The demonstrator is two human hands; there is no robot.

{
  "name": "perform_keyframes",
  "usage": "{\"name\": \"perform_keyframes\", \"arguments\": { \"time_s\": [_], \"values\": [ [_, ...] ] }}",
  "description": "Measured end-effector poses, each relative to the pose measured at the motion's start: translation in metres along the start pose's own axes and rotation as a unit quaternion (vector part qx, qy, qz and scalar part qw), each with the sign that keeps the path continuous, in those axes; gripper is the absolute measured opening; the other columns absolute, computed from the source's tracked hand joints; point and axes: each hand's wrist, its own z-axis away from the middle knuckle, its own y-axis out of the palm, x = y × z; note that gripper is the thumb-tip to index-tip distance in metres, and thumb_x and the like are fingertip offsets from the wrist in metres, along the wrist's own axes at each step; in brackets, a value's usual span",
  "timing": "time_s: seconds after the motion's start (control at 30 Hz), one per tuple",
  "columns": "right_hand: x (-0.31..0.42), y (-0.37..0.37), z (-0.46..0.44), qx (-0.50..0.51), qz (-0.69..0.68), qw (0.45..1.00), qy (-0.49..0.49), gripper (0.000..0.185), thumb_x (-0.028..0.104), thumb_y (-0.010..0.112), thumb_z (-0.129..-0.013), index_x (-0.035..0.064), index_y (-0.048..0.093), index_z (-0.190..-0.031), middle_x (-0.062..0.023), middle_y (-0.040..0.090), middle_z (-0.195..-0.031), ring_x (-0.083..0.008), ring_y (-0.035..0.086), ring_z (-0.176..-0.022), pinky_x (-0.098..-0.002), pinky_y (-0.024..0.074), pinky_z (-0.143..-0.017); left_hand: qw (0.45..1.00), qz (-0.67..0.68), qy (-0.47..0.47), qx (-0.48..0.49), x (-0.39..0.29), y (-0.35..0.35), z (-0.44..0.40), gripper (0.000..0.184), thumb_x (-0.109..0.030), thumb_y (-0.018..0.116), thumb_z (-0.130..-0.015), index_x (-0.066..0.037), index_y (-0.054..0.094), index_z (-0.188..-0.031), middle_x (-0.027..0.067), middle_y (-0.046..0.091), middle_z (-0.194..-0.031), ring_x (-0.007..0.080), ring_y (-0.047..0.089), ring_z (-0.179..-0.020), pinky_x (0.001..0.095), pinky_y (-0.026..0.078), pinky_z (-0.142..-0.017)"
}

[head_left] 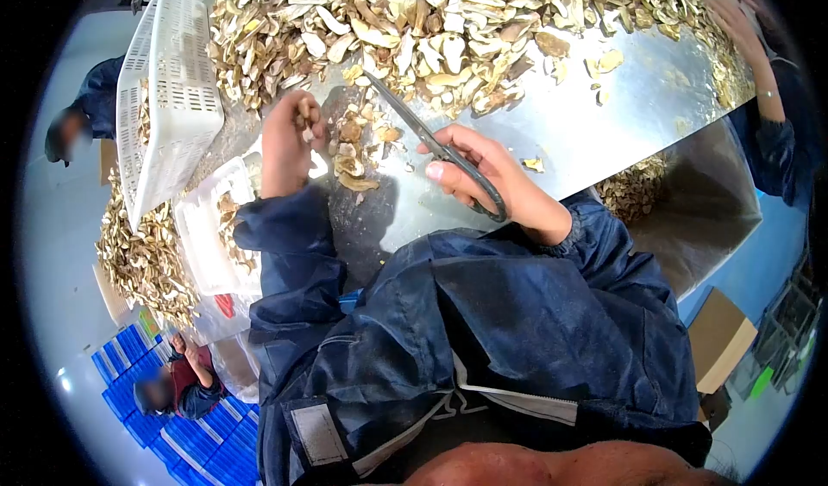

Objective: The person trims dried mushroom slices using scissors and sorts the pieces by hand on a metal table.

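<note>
So the right hand [492, 171] has its fingers wrapped round some dark scissors [418, 125], blades angled at the big heap of sliced mushrooms [431, 29] on the shiny metal tabletop [634, 98]. Left hand [287, 145] is curled, pinching small mushroom bits [305, 124] near the white basket [185, 72].

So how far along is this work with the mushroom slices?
Probably far from finished, though one view can't settle it. Slices in the white tub may be done; I can't confirm that. In hand: the left hand holds small pieces, the right hand scissors. Apparently left: the small cluster between the hands and the big heap beyond.
</note>
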Motion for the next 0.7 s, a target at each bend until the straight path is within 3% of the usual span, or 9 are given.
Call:
{"name": "perform_keyframes", "arguments": {
  "time_s": [0.1, 0.2, 0.23, 0.33, 0.37, 0.47, 0.57, 0.63, 0.7],
  "values": [
    [0.003, 0.002, 0.0, -0.001, -0.02, 1.0, 0.002, 0.035, 0.031, 0.067, -0.099, 0.0058, 0.061, -0.122, 0.0035, 0.051, -0.071, -0.0045, 0.045, -0.058, -0.0218, 0.0353, -0.054, 0.988, 0.15, 0.018, 0.043, -0.008, 0.013, 0.011, 0.014, -0.019, 0.058, -0.097, -0.007, 0.063, -0.102, 0.0029, 0.059, -0.083, 0.0153, 0.055, -0.064, 0.0252, 0.038, -0.052],
    [-0.002, 0.003, -0.001, -0.008, -0.034, 0.999, -0.007, 0.035, 0.031, 0.069, -0.098, 0.0061, 0.061, -0.122, 0.0032, 0.052, -0.072, -0.004, 0.044, -0.059, -0.022, 0.0349, -0.053, 0.998, -0.003, 0.04, 0.044, -0.006, 0.011, -0.016, 0.016, -0.018, 0.064, -0.095, -0.007, 0.065, -0.106, 0.0029, 0.062, -0.084, 0.0156, 0.055, -0.063, 0.0292, 0.041, -0.053],
    [-0.003, 0.003, -0.001, -0.01, -0.038, 0.999, -0.01, 0.035, 0.031, 0.069, -0.099, 0.0063, 0.061, -0.122, 0.0033, 0.052, -0.072, -0.0041, 0.044, -0.059, -0.0219, 0.0348, -0.053, 0.985, -0.146, 0.08, 0.043, -0.001, 0.015, -0.024, 0.023, -0.023, 0.072, -0.092, -0.004, 0.068, -0.105, 0.0038, 0.065, -0.082, 0.0155, 0.055, -0.064, 0.0318, 0.044, -0.057],
    [-0.003, 0.005, 0.0, -0.012, -0.044, 0.999, -0.008, 0.035, 0.031, 0.069, -0.098, 0.0064, 0.061, -0.122, 0.0034, 0.051, -0.072, -0.0041, 0.044, -0.059, -0.0217, 0.0346, -0.053, 0.849, -0.484, 0.209, -0.004, 0.01, 0.035, -0.031, 0.031, -0.029, 0.075, -0.09, 0.0, 0.069, -0.102, 0.0041, 0.064, -0.077, 0.0142, 0.055, -0.065, 0.0307, 0.044, -0.059],
    [-0.002, 0.004, 0.0, -0.013, -0.046, 0.999, -0.005, 0.035, 0.031, 0.069, -0.098, 0.0064, 0.061, -0.122, 0.0035, 0.051, -0.071, -0.0041, 0.043, -0.059, -0.0217, 0.0345, -0.052, 0.82, -0.497, 0.284, -0.012, 0.013, 0.038, -0.026, 0.033, -0.029, 0.076, -0.09, 0.002, 0.068, -0.1, 0.0033, 0.063, -0.074, 0.0133, 0.055, -0.066, 0.0291, 0.043, -0.06],
    [-0.001, 0.004, 0.0, -0.012, -0.04, 0.999, -0.012, 0.037, 0.033, 0.069, -0.098, 0.0061, 0.061, -0.122, 0.003, 0.052, -0.072, -0.0041, 0.043, -0.059, -0.0216, 0.0344, -0.052, 0.886, -0.403, 0.229, 0.014, 0.014, 0.023, -0.022, 0.028, -0.026, 0.075, -0.09, 0.0, 0.068, -0.097, 0.002, 0.06, -0.071, 0.0124, 0.053, -0.064, 0.0282, 0.042, -0.057],
    [0.001, 0.003, 0.001, -0.009, -0.056, 0.998, -0.004, 0.037, 0.032, 0.069, -0.098, 0.0054, 0.061, -0.122, 0.0024, 0.052, -0.073, -0.0043, 0.044, -0.058, -0.0217, 0.0344, -0.052, 0.994, -0.071, 0.02, 0.079, -0.005, 0.016, 0.012, 0.013, -0.021, 0.058, -0.097, -0.009, 0.059, -0.092, 0.0047, 0.06, -0.078, 0.0142, 0.051, -0.062, 0.0262, 0.038, -0.05],
    [-0.003, 0.002, -0.001, -0.016, -0.061, 0.998, -0.015, 0.036, 0.031, 0.068, -0.099, 0.0049, 0.06, -0.122, 0.0021, 0.052, -0.073, -0.0045, 0.045, -0.058, -0.0218, 0.0346, -0.052, 0.977, 0.12, -0.004, 0.174, -0.007, 0.003, 0.016, 0.015, -0.022, 0.051, -0.099, -0.01, 0.058, -0.094, 0.008, 0.062, -0.09, 0.0172, 0.054, -0.067, 0.0279, 0.038, -0.05],
    [-0.005, 0.002, -0.001, -0.033, -0.079, 0.996, -0.024, 0.035, 0.029, 0.067, -0.099, 0.0039, 0.06, -0.122, 0.002, 0.052, -0.073, -0.0049, 0.045, -0.057, -0.0219, 0.0345, -0.052, 0.986, 0.108, 0.021, 0.124, -0.008, 0.009, 0.019, 0.018, -0.026, 0.051, -0.101, -0.011, 0.059, -0.096, 0.0081, 0.063, -0.092, 0.0169, 0.055, -0.07, 0.0288, 0.038, -0.051]
  ]
}}
